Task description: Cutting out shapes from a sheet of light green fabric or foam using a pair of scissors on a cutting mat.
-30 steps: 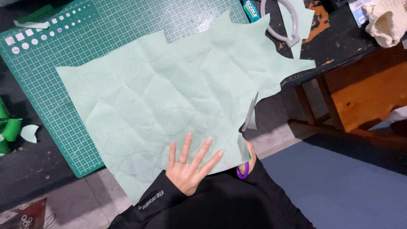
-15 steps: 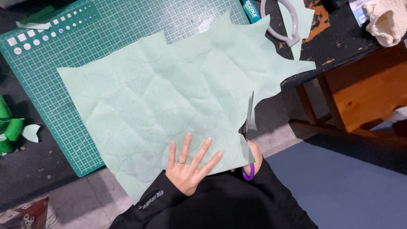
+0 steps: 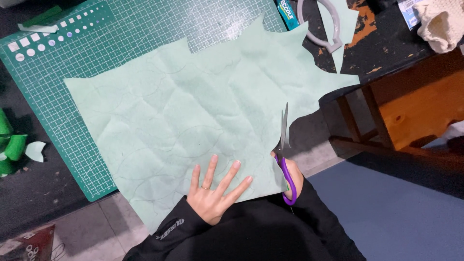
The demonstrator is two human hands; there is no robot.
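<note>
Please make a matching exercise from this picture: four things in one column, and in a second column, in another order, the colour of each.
Things:
1. paper sheet
2. scissors handle
3. cutting mat
4. cloth

Colours:
A. purple
B. cream
C. pale green
D. dark green with a white grid

Pairs: 1-C, 2-A, 3-D, 4-B

The left hand lies flat on the paper sheet; the right hand holds the scissors.

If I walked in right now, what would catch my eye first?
A big crinkled sheet of pale green paper sprawls over the green cutting mat, its edges cut ragged. The left hand presses it flat near the bottom edge, while the right hand works purple-handled scissors at its right edge.
</note>
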